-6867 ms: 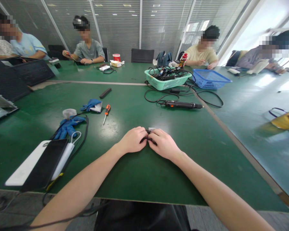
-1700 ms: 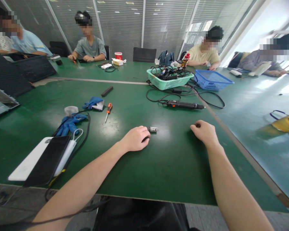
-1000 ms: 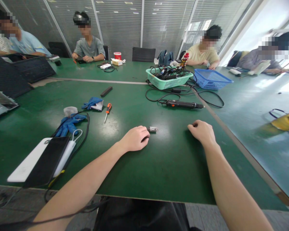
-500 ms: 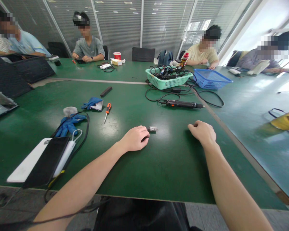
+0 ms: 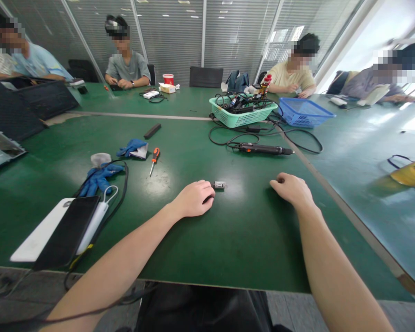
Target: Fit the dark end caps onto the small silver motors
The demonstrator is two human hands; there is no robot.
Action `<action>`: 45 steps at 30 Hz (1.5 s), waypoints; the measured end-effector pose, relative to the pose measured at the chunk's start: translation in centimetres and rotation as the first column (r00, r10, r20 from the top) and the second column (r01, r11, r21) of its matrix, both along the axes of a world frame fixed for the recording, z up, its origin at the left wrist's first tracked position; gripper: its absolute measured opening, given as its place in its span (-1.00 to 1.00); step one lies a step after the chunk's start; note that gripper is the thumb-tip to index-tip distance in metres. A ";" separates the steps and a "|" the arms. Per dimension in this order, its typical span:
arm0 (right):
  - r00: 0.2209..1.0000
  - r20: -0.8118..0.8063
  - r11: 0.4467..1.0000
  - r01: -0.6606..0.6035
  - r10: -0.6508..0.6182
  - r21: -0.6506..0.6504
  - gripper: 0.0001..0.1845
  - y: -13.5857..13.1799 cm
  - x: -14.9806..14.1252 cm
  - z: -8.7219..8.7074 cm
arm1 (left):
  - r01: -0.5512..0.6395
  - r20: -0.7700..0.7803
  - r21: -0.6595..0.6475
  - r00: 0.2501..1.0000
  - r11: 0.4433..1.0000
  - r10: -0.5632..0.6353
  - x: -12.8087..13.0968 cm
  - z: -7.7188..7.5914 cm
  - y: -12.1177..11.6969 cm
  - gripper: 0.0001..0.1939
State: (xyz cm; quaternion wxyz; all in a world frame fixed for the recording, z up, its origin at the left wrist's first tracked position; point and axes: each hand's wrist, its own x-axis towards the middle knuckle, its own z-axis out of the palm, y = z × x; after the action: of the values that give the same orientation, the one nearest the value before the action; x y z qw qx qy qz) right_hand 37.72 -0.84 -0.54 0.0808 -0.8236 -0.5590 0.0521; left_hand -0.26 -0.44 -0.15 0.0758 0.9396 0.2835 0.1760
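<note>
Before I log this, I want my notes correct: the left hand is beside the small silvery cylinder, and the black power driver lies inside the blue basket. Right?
Not quite: the head view shows the black power driver lying on the green table, outside the blue basket. The left hand is indeed beside the small silvery cylinder.

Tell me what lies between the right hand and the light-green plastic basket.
A black cylindrical power tool and black cable show there in the head view.
</note>
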 end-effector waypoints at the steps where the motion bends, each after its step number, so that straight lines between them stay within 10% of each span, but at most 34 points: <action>1: 1.000 0.001 1.000 -0.001 0.001 -0.004 -0.61 0.0 0.0 0.0 | -0.001 0.000 -0.001 1.000 1.000 0.001 0.0 0.0 0.0 -0.84; 30: 0.951 -0.023 0.951 0.309 -0.308 0.012 -0.51 -1.1 0.4 1.9 | -0.009 -0.018 0.002 1.000 1.000 0.009 0.0 0.2 0.0 -0.84; 34: 0.999 0.004 0.936 0.030 -0.033 0.351 -0.58 -0.8 -3.5 1.9 | -0.020 -0.027 0.005 0.999 1.000 0.020 0.1 0.4 -0.1 -0.83; 37: 0.932 -0.045 0.809 -0.288 0.360 0.513 -0.64 -0.7 -9.0 1.1 | -0.028 -0.025 0.010 0.999 1.000 0.029 0.2 0.5 -0.1 -0.83; 41: 0.763 -0.011 0.638 -0.532 0.646 0.556 -0.49 -1.2 -15.5 -0.2 | -0.053 -0.009 0.034 0.999 0.998 0.053 0.3 0.3 -0.1 -0.84; 45: 0.664 -0.011 0.587 -0.652 0.747 0.480 -0.53 -1.4 -17.2 -1.3 | -0.113 0.007 0.033 0.994 0.993 0.113 0.3 0.0 0.0 -0.88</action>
State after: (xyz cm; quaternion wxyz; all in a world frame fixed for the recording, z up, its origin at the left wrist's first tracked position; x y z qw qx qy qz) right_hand 20.54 -2.29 -1.84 0.2947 -0.4835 -0.8233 0.0405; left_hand 0.09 -0.41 -0.14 0.0506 0.9228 0.3330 0.1870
